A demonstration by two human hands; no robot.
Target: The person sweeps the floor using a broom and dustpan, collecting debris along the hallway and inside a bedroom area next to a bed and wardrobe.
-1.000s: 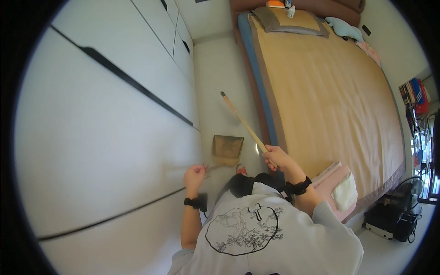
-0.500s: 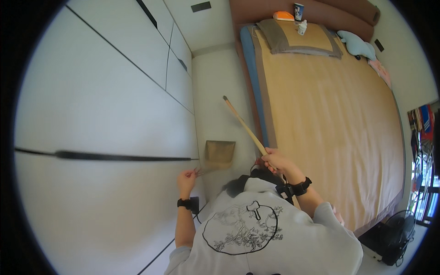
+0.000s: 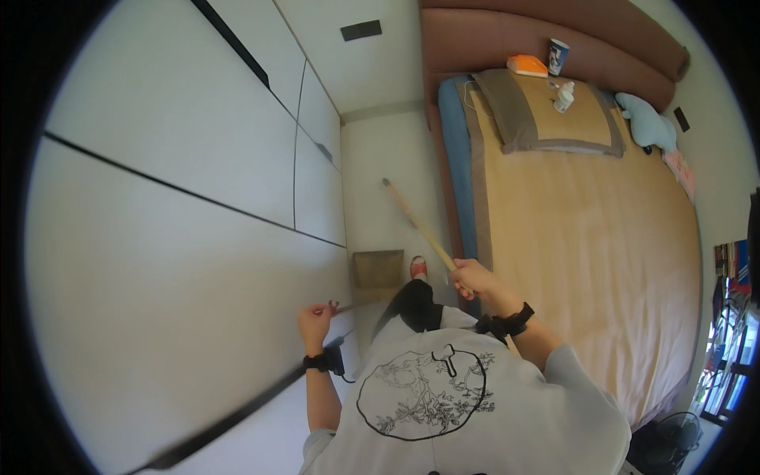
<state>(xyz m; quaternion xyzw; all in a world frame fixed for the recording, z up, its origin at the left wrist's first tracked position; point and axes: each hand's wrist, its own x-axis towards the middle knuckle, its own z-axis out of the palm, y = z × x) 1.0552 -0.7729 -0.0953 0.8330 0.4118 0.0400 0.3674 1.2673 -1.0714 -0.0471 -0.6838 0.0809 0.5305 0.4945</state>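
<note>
Beside the bed, right fingers clasp a pole, left fingers a dustpan handle; the cup's print is illegible.

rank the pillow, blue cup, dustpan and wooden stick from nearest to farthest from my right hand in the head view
1. Wooden stick: gripped in the right hand.
2. Dustpan: on the floor, left of the hand.
3. Pillow: on the bed, ahead and right.
4. Blue cup: beyond the pillow, by the headboard.
</note>
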